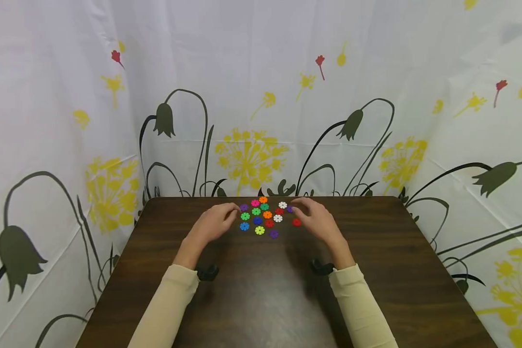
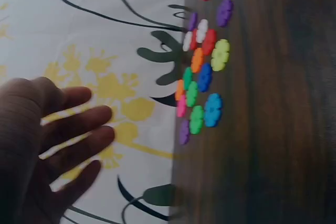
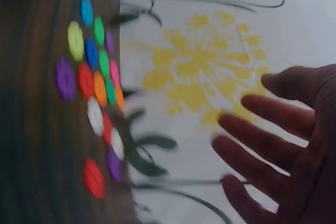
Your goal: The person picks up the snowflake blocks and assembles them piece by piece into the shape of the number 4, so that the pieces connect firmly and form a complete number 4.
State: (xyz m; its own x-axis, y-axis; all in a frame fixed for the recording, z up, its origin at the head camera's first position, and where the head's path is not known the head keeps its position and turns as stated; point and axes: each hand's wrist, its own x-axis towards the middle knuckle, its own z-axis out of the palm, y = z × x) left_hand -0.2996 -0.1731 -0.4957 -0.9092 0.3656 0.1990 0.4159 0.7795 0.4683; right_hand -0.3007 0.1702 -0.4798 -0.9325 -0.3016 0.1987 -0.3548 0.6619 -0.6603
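Observation:
Several flat, notched plastic discs (image 1: pixel 257 220) in many colours lie spread near the far edge of the table. My left hand (image 1: pixel 213 223) hovers at their left side, its fingertips nearest a purple disc (image 1: pixel 243 207). On the other side my right hand (image 1: pixel 319 221) is held above the table, nearest a red disc (image 1: pixel 297 222) and a partly hidden purple one. In the left wrist view the left hand (image 2: pixel 63 135) has loosely extended, spread fingers and holds nothing. The right wrist view shows the right hand (image 3: pixel 278 145) likewise spread, with nothing in it.
The dark wooden table (image 1: pixel 261 299) stretches toward me. A white curtain (image 1: pixel 261 63) printed with flowers hangs behind it and along both sides. Each wrist carries a black band mount, one on the left (image 1: pixel 207 273) and one on the right (image 1: pixel 321 267).

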